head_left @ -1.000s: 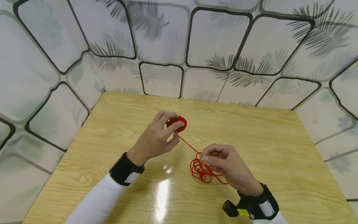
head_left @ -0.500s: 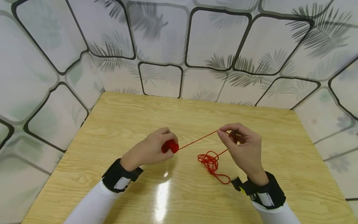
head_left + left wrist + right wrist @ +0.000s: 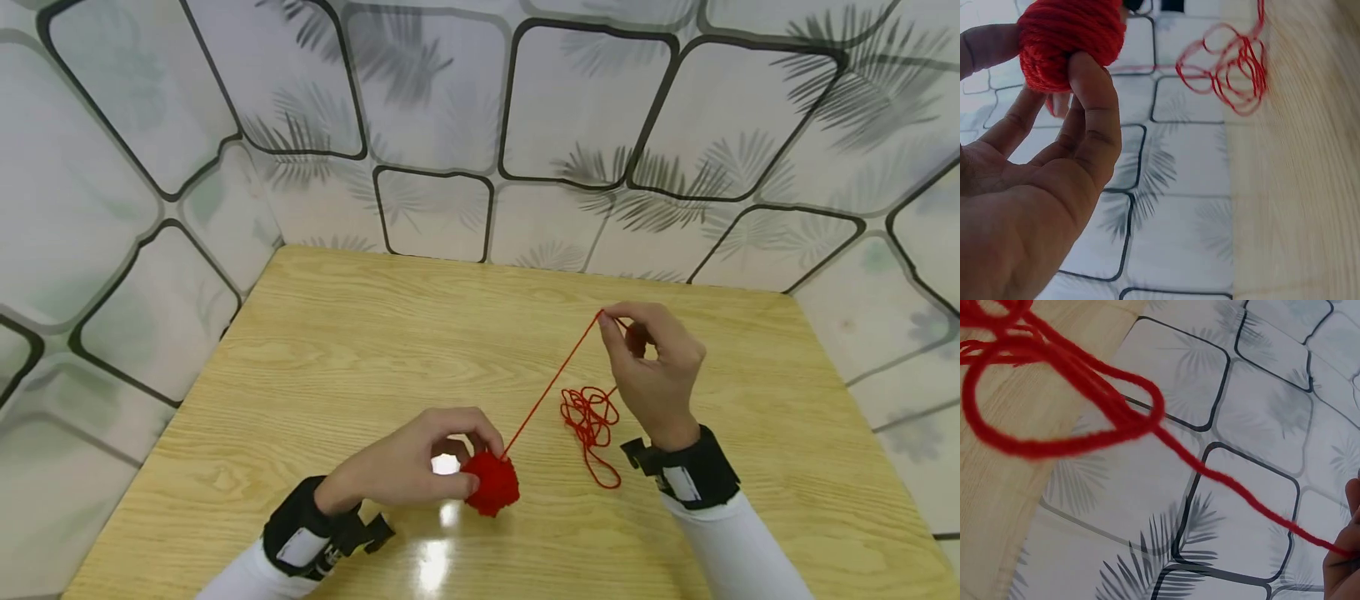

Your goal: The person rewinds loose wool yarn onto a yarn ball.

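Left hand [image 3: 408, 467] is found low over the near middle of the glossy light wooden table [image 3: 315, 350], its thumb and fingertips [image 3: 1088, 69] curled round a small wound ball of red yarn [image 3: 491, 483]; the ball is gripped from its left side and is held close to the tabletop, though contact with the wood cannot be confirmed. Right hand [image 3: 656, 362] is raised farther back and to the right, its thumb and forefinger closed in a pinch on a single red yarn strand [image 3: 551, 385], the remaining fingers being loosely curled. The strand is drawn straight and taut, running on a diagonal from the ball up and away to the right-hand pinch, so that its long axis lies from near-left to far-right. A loose tangle of red yarn loops [image 3: 588, 421] lies on the table between the two hands, just beside the right wrist and well apart from the ball; from the pinch a slack length is seen to drop back to it. The tangle is judged nearer to the right hand than to the left. A wall of white panels with black borders and grey leaf prints [image 3: 435, 108] encloses the table on three sides.
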Tool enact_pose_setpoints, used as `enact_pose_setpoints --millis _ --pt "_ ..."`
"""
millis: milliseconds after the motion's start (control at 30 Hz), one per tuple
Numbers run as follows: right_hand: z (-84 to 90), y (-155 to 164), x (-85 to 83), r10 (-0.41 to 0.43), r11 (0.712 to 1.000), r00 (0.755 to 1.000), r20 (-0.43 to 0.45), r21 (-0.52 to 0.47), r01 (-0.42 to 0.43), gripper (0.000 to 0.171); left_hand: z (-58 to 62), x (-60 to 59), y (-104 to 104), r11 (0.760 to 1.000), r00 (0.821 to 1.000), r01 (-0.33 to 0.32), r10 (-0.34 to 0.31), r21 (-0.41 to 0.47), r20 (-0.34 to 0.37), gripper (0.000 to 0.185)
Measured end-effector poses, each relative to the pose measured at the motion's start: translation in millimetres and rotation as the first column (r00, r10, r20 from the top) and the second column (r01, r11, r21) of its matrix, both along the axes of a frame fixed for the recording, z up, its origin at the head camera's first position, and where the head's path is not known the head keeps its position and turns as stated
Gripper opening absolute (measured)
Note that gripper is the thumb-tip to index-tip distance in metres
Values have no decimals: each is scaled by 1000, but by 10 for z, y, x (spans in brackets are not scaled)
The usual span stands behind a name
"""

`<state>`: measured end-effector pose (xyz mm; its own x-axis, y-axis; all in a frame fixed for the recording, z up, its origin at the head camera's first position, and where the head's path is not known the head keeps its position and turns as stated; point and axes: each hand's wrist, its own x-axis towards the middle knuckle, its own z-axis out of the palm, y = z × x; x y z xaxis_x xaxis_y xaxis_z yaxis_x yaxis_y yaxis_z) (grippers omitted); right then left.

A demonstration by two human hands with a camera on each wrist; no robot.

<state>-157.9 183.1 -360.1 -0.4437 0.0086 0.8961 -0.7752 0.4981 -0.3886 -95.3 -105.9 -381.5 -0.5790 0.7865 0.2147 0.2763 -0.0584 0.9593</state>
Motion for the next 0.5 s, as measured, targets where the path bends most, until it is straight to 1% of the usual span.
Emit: enact_pose_setpoints --millis 100,167,233,267,300,333,367,433,500 --pt "-63 2 -57 23 999 1000 12 -28 -23 14 54 103 36 993 997 36 -42 109 61 27" --pt "-109 -8 -92 42 998 999 26 -40 -41 12 86 164 63 982 994 38 -56 184 92 24" --pt "-157 -29 -119 53 998 998 37 -42 -52 11 114 218 97 963 990 21 -57 269 126 22" --pt "-181 -42 -128 53 998 998 41 -38 -52 11 125 243 119 947 988 10 -59 322 144 22" --pt "-206 -57 -135 51 998 998 43 -30 -50 12 135 267 143 926 986 -5 -59 377 159 22" --pt "-231 -73 -139 40 999 998 43 -13 -40 13 144 289 167 900 984 -21 -59 435 168 22" --pt "-258 -90 -141 25 1000 999 40 7 -25 14 156 311 193 871 983 -41 -52 490 175 22" --pt "-309 -128 -134 -9 999 999 32 52 7 14 186 344 246 805 982 -84 -32 588 184 24" --pt "-360 -172 -112 -37 993 999 18 110 35 13 228 359 293 744 982 -129 1 655 191 28"
